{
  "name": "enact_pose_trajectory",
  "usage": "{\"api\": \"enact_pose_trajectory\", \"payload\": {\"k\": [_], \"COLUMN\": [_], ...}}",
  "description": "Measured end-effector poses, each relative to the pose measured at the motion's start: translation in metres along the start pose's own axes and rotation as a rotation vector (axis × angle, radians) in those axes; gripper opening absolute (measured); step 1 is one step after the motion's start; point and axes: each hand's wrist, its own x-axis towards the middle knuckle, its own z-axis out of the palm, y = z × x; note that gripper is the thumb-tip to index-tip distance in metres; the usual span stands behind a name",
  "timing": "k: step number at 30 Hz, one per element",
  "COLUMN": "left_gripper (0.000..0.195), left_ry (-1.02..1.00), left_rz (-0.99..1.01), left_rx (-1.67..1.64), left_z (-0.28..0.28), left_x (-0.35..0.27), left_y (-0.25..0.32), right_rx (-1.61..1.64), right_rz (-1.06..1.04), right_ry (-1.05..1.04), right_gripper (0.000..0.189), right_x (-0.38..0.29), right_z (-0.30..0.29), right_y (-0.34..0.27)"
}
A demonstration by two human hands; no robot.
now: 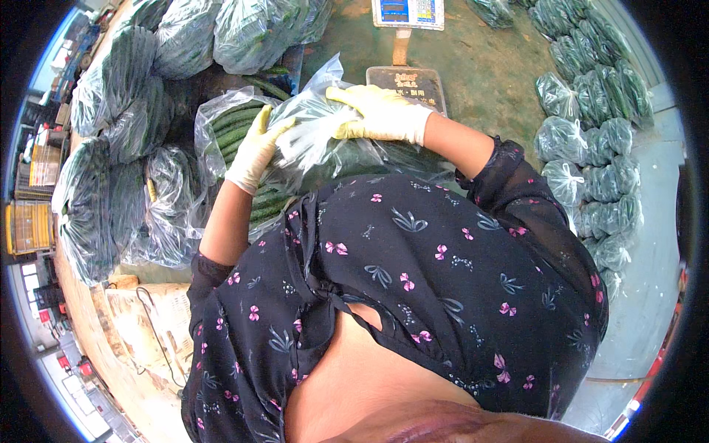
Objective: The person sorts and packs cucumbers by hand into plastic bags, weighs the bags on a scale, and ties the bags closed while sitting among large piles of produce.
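Observation:
A clear plastic bag (pixel 310 133) lies in front of my body with its film bunched up. Dark green cucumbers show through it. My right hand (pixel 382 113), in a white and yellow glove, grips the gathered film with thumb and fingers around it. My left hand (pixel 257 149), gloved alike, rests against the film on the left with its visible fingers apart; whether it pinches any plastic is not clear. Just left of that hand, more cucumbers (pixel 230 130) lie side by side in clear film. My torso hides the near side of the bag.
Beyond my right hand stands a weighing scale with a dark platform (pixel 404 83) and a display (pixel 409 12) on a post. Filled cucumber bags (pixel 130 94) crowd the left. Smaller knotted bags (pixel 565 138) line the right. Yellow crates (pixel 30 227) stand far left.

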Motion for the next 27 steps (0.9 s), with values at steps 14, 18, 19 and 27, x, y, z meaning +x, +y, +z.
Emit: {"api": "enact_pose_trajectory", "payload": {"k": [14,18,19,27], "left_gripper": [0.036,0.052,0.051,0.040], "left_ry": [-0.064,-0.244,-0.276,-0.377], "left_rz": [-0.077,-0.232,-0.272,0.322], "left_rx": [0.020,-0.159,-0.129,0.682], "left_z": [-0.018,0.032,0.037,0.069], "left_x": [-0.002,0.020,0.025,0.125], "left_y": [0.026,0.091,0.102,0.014], "right_rx": [0.269,0.563,0.609,0.632], "right_rz": [0.098,0.264,0.311,0.776], "right_ry": [0.280,0.375,0.414,0.550], "right_gripper": [0.021,0.026,0.028,0.032], "right_x": [-0.052,-0.105,-0.119,-0.255], "right_z": [-0.014,-0.031,-0.031,-0.001], "right_y": [-0.018,0.010,0.017,0.081]}}
